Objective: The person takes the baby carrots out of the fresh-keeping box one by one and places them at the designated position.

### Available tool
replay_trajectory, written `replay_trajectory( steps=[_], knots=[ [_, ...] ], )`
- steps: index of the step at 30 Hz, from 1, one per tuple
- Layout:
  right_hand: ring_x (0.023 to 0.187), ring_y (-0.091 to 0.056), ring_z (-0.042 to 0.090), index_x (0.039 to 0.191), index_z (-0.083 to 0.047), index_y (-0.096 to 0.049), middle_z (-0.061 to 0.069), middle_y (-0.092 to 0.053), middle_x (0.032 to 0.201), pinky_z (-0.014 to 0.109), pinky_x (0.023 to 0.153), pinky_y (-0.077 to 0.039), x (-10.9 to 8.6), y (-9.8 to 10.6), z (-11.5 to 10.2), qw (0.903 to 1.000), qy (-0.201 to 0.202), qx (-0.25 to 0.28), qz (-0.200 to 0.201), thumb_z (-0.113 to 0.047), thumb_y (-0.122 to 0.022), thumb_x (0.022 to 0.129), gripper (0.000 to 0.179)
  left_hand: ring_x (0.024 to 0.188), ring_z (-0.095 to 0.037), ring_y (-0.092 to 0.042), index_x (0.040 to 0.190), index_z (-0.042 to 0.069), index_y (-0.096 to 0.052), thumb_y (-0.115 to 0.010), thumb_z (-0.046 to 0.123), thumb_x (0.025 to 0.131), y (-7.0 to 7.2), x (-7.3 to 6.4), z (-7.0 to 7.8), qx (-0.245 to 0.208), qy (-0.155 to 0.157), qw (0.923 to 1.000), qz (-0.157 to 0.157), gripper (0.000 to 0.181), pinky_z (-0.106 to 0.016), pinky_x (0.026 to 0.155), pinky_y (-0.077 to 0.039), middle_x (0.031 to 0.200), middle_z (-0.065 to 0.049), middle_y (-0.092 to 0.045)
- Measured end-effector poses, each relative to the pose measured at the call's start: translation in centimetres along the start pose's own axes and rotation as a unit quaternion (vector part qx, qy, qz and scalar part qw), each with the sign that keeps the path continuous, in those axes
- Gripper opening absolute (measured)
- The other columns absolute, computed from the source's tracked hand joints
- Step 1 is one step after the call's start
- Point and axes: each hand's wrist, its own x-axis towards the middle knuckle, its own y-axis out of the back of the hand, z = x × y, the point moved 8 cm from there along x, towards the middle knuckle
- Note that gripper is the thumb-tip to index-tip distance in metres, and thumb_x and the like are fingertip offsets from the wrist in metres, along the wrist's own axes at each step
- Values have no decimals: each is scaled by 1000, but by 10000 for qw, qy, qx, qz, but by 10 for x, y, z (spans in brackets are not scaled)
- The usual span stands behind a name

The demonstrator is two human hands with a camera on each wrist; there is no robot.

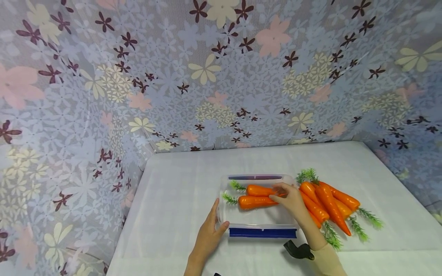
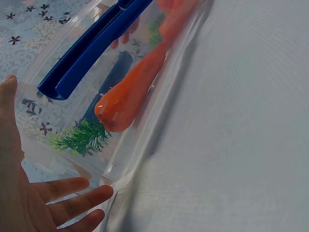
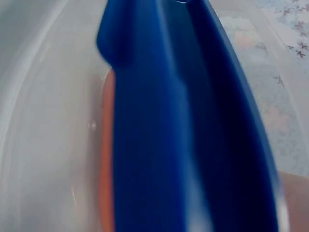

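Note:
A clear plastic box (image 1: 223, 214) with blue clip flaps (image 1: 263, 233) stands on the table, two orange carrots with green tops lying inside. My right hand (image 1: 290, 199) reaches into it from the right, pinching the narrow end of the far carrot (image 1: 259, 190) between thumb and fingers. The near carrot (image 1: 255, 202) lies right beside it, its tip partly behind that hand. At the box's left end is my left hand (image 1: 208, 232), its fingers straight and spread against the corner. In the right wrist view a blue flap (image 3: 145, 145) hides most of the right hand.
To the right of the box lies a pile of several carrots (image 1: 328, 201) with green tops, close to my right forearm. A black strap piece (image 1: 298, 251) sits at the right wrist. White cloth covers the table (image 1: 172, 199); a flowered curtain (image 1: 207, 96) hangs behind it.

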Motion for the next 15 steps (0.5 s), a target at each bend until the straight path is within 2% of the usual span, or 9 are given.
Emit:
replay_trajectory(
  steps=[4, 7, 11, 15],
  knots=[
    [75, -66, 10, 106, 8, -65, 22, -70, 93, 18, 70, -52, 1, -5, 0, 9990, 120, 241, -346, -3, -75, 79, 30, 104, -26, -61, 153, 30, -16, -60, 36, 90, 0, 0, 1, -8, -15, 10000, -6, 77, -48, 85, -49, 153, -9, -36],
    [78, -69, 21, 106, 12, -63, 26, -69, 93, 20, 71, -54, 1, -10, -1, 9955, 270, 504, -754, 0, -74, 79, 32, 104, -26, -61, 153, 29, -17, -60, 37, 91, 0, 0, 1, -30, -29, 10000, -6, 76, -48, 85, -49, 153, -8, -36],
    [88, -67, 36, 108, 16, -60, 29, -68, 98, 35, 78, -56, 1, -21, 3, 9878, 334, 580, -1405, 1, -72, 79, 35, 107, -27, -61, 153, 32, -15, -59, 37, 91, 0, 0, 2, -33, -71, 10000, 6, 76, -49, 88, -49, 155, -7, -34],
    [95, -64, 40, 109, 15, -60, 29, -66, 103, 46, 85, -52, -2, -28, 6, 9825, 354, 387, -1788, -2, -72, 80, 37, 104, -25, -61, 153, 33, -15, -60, 35, 91, 0, 0, 1, -31, -83, 10000, 9, 77, -47, 87, -49, 155, -6, -34]
  ],
)
